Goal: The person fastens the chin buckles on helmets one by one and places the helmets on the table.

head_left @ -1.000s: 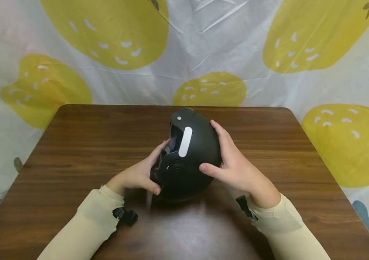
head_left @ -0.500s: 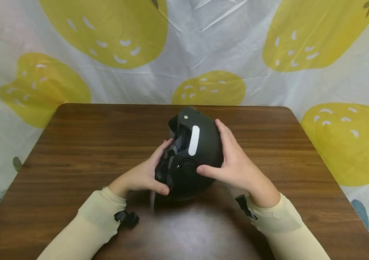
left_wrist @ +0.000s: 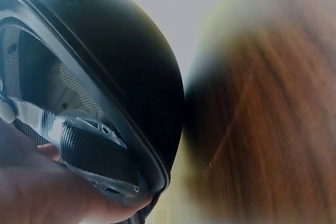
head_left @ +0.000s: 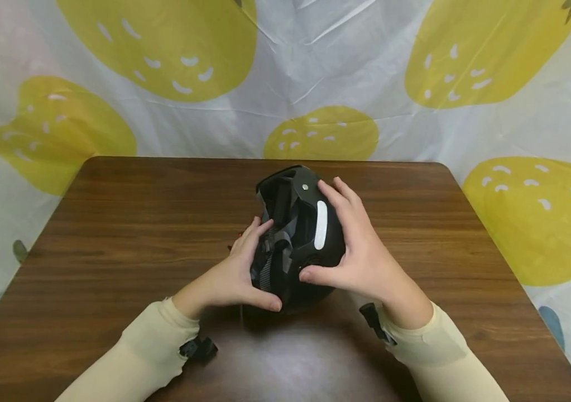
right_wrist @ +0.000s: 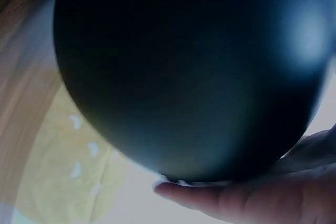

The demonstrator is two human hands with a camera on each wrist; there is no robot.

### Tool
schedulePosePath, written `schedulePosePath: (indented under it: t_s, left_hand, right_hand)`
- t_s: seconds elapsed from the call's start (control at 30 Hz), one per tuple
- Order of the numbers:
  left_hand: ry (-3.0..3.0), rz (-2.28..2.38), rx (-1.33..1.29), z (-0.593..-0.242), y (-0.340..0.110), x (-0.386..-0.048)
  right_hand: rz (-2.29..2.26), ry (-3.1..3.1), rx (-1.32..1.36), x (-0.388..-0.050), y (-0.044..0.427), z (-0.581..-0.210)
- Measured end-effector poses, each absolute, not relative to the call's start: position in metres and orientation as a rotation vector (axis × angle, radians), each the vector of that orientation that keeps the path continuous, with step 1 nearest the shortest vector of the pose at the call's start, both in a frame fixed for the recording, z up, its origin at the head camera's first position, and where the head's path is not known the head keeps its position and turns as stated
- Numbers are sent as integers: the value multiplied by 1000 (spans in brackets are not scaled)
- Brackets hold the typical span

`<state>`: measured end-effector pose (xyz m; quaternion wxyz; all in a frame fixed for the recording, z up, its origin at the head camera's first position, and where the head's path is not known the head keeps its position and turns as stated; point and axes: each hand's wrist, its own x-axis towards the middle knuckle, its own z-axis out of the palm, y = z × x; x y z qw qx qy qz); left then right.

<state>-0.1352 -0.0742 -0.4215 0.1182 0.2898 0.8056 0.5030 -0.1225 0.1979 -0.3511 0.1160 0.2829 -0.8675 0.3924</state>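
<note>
A black helmet [head_left: 292,285] with a white strip on its side is tilted between both hands over the table, its opening facing left and toward me. My left hand [head_left: 237,279] grips the rim of the opening, thumb on the near edge and fingers on the far side. My right hand [head_left: 360,245] holds the rounded shell from the right, thumb on the near side and fingers across the top. Inside the opening, the left wrist view shows a dark webbing strap [left_wrist: 92,148]. The shell [right_wrist: 184,77] fills most of the right wrist view.
The brown wooden table [head_left: 154,212] stretches under both arms. Behind it hangs a white cloth [head_left: 205,131] printed with yellow fruit shapes. Small black devices [head_left: 198,349] are strapped at both wrists.
The helmet has turned so that more of its opening and inner straps shows. Its white strip has shifted right. My left hand has moved slightly right with the rim, and my right fingers lie further over the top.
</note>
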Motion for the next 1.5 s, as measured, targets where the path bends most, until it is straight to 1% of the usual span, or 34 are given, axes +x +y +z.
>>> schedulePosePath:
  t_s: [0.3, 0.47, 0.6, 0.73, 0.87, 1.03, 1.2, 1.33, 1.5]
  left_hand:
    - [2402, 1427, 850, -420, -65, -126]
    - [2446, 1393, 905, -420, -66, -124]
    - [2606, 1241, 958, -422, -63, -120]
    - [2701, 1098, 955, -422, -63, -118]
    - [2702, 1059, 966, -422, -67, -120]
    - [2758, 978, 969, -412, -79, -126]
    - [2860, 961, 952, -405, -98, -139]
    - [2821, 1065, 975, -410, -111, -154]
    - [2616, 1247, 1053, -425, -117, -168]
  right_hand:
    - [956, -2472, 837, -106, 186, -347]
    - [946, -2468, 816, -106, 186, -347]
    - [924, -2465, 808, -108, 188, -348]
    - [911, -2463, 802, -109, 189, -349]
    - [907, -2490, 781, -110, 189, -349]
    - [907, -2505, 765, -111, 189, -349]
    - [906, -2505, 758, -112, 190, -348]
    - [913, -2508, 750, -112, 191, -348]
    - [942, -2511, 752, -113, 193, -348]
